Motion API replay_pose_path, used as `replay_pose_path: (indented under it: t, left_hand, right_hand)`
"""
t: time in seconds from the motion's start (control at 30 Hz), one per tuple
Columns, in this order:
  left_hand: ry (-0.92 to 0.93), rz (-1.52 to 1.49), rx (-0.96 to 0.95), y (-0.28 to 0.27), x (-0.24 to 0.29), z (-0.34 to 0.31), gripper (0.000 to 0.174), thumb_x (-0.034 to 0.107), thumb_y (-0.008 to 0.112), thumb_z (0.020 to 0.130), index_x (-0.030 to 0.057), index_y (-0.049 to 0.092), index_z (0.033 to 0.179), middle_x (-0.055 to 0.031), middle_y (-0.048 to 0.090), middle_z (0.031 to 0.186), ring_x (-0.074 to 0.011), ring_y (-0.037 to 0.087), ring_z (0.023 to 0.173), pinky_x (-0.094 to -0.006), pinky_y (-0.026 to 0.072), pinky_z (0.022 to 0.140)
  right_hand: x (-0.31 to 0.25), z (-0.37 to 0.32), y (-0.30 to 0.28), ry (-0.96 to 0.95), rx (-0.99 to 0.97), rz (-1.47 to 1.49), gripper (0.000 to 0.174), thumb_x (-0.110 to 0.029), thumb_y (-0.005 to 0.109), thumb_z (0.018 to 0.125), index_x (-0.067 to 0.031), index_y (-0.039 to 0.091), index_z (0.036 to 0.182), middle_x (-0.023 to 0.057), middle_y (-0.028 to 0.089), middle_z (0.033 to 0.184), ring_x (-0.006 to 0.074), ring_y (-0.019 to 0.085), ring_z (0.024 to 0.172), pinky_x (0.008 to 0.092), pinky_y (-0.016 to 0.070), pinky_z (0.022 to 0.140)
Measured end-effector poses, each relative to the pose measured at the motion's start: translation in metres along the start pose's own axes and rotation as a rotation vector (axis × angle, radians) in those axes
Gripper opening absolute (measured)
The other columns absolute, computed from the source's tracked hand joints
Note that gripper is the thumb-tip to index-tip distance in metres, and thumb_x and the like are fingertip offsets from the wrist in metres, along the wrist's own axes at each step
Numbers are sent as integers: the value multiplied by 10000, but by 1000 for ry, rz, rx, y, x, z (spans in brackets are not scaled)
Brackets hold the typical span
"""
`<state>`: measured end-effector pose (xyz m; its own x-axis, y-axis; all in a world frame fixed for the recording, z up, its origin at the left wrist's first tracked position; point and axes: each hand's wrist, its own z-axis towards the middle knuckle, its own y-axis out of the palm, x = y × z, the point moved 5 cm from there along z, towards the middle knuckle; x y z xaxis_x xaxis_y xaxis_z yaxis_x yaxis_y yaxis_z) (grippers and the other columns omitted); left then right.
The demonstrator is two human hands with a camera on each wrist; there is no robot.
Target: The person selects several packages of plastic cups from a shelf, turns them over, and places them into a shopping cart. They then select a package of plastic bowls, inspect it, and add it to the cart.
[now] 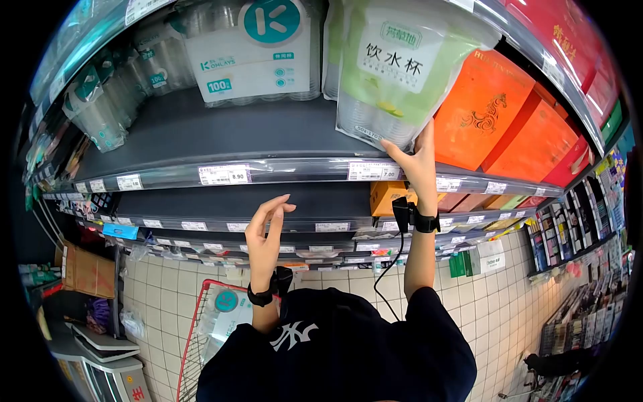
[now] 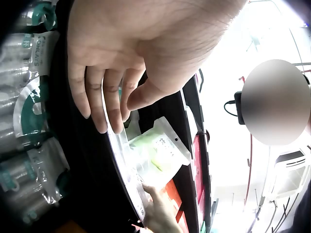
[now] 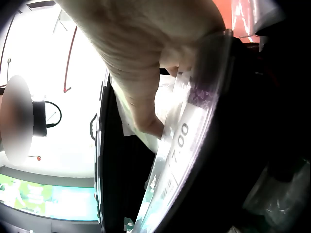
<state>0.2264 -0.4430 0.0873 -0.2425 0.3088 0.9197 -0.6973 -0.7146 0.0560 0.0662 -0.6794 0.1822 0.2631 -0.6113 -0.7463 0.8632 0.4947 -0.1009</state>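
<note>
A green and white bag of plastic drinking cups [image 1: 395, 87] stands at the front of the upper shelf. At its lower right corner my right hand [image 1: 420, 167] grips it, thumb across the front and fingers around the side. In the right wrist view that hand [image 3: 141, 63] reaches over the clear price rail [image 3: 182, 141], and the bag is mostly hidden behind it. My left hand [image 1: 263, 238] hovers before the shelf edge, fingers loosely extended and holding nothing. The left wrist view shows this hand [image 2: 126, 53] with the green bag [image 2: 160, 153] beyond.
Clear-wrapped cup packs [image 1: 258, 60] stand left of the bag, orange boxes [image 1: 485, 110] to its right. Price labels [image 1: 224, 175] line the shelf edge [image 1: 295, 171]. A red-rimmed shopping cart [image 1: 194, 328] holding a cup pack [image 1: 224, 311] is at lower left on the tiled floor [image 1: 157, 281].
</note>
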Motion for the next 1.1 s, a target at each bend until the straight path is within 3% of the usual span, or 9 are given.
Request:
replay_pose_path:
  t: [0.57, 0.77, 0.83, 0.9, 0.93, 0.97, 1.0, 1.07, 1.1]
  left_hand:
    - [-12, -4, -125, 14, 1, 1, 225, 121, 504, 939, 16, 620, 1100, -84, 664, 928, -161, 611, 944, -306, 427, 891]
    - [-23, 67, -53, -8, 0, -2, 232, 145, 501, 946, 20, 623, 1099, -88, 667, 926, -160, 612, 940, -303, 430, 880]
    - [-25, 74, -32, -14, 2, -4, 236, 157, 499, 951, 21, 623, 1100, -86, 665, 928, -154, 609, 938, -292, 428, 874]
    - [-61, 67, -27, -19, 2, -6, 236, 157, 500, 952, 17, 621, 1099, -82, 663, 926, -146, 605, 933, -276, 429, 858]
    - [-63, 69, -23, -21, 2, -7, 236, 157, 500, 952, 17, 621, 1099, -82, 663, 926, -146, 605, 933, -276, 429, 858]
    - [-56, 66, -24, -22, 2, -8, 236, 155, 500, 953, 16, 621, 1099, -82, 661, 926, -145, 605, 929, -272, 431, 848]
    - [-48, 63, -26, -22, 2, -9, 235, 154, 501, 953, 14, 620, 1100, -82, 660, 927, -143, 604, 925, -268, 433, 838]
    - [-48, 70, -35, -22, 4, -11, 231, 144, 503, 950, 7, 617, 1096, -79, 658, 928, -140, 601, 925, -266, 433, 836]
    - [-45, 75, -46, -23, 5, -12, 226, 134, 505, 947, 1, 614, 1093, -75, 657, 930, -137, 597, 925, -264, 432, 833]
  right_hand:
    - [16, -9, -9, 7, -51, -46, 833, -110, 777, 686, -13, 290, 1354, 142, 469, 1253, 220, 454, 1171, 327, 361, 979]
    - [22, -11, -11, 19, -80, -29, 807, -116, 777, 704, -1, 308, 1351, 142, 455, 1282, 211, 463, 1164, 323, 378, 963]
    - [30, -14, -12, 122, -133, -70, 788, -125, 775, 717, 3, 322, 1350, 153, 471, 1271, 192, 467, 1160, 317, 380, 961]
    - [24, -19, -15, -13, 9, -239, 244, -110, 771, 716, 10, 661, 898, 75, 674, 806, 159, 623, 773, 297, 490, 763]
    - [72, -33, -28, 80, 71, -358, 267, -136, 758, 736, -2, 672, 951, 82, 683, 880, 161, 619, 803, 288, 489, 760]
    - [99, -39, -40, 25, 66, -399, 346, -156, 758, 741, 6, 653, 1028, 100, 679, 942, 164, 624, 850, 282, 499, 765]
    - [99, -35, -40, 28, 63, -397, 346, -156, 758, 741, 6, 653, 1028, 100, 679, 942, 164, 624, 850, 282, 499, 765]
    - [95, -27, -30, 320, -9, 282, 533, -179, 697, 800, -29, 499, 1271, 139, 523, 1267, 236, 491, 1169, 329, 399, 979]
    - [-30, -13, -2, -333, -29, -219, 669, -76, 732, 652, -41, 439, 1253, 149, 486, 1284, 302, 439, 1230, 381, 331, 1034]
